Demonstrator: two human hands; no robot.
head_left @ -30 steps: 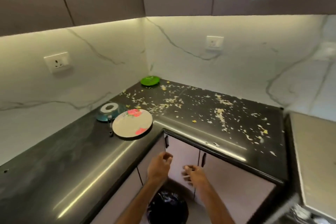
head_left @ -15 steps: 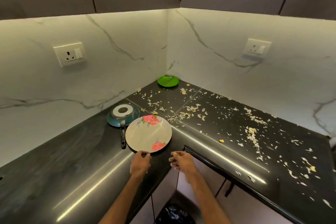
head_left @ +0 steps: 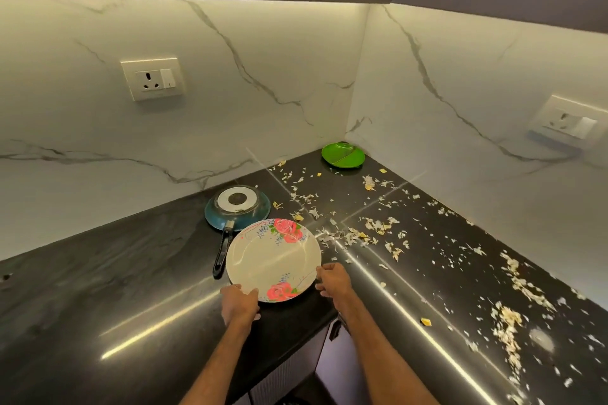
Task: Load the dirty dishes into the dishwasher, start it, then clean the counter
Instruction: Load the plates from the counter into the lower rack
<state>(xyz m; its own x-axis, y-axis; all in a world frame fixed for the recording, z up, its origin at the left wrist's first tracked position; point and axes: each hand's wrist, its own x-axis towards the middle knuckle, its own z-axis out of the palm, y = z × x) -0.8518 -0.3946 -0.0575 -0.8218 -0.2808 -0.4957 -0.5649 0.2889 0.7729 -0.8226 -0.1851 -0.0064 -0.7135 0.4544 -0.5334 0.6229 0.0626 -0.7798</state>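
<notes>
A round cream plate with pink rose prints [head_left: 273, 260] sat at the front edge of the dark glossy stone surface [head_left: 98, 289], at its inner corner. The left hand [head_left: 239, 304] gripped the plate's near rim, with the thumb on top and the fingers tucked out of sight beneath. The right hand [head_left: 334, 279] held the right rim with curled fingers, whose tips were hidden behind the edge. Whether the plate rested on the surface or was raised off it could not be told.

Just behind the plate lay an upturned teal frying pan [head_left: 237, 205], with its black handle [head_left: 221, 255] running along the plate's left side. A green divided plastic plate [head_left: 343, 155] stood in the far corner against the white marbled wall [head_left: 263, 59]. Pale food scraps [head_left: 371, 227] were scattered over the right part of the surface, blurred towards the frame's edge.

A white wall socket [head_left: 152, 79] was on the left wall, and a second socket [head_left: 566, 122] on the right was smeared. Both forearms were cut off at the bottom. The lower cabinet doors [head_left: 332, 371] showed only partly in shadow between them.
</notes>
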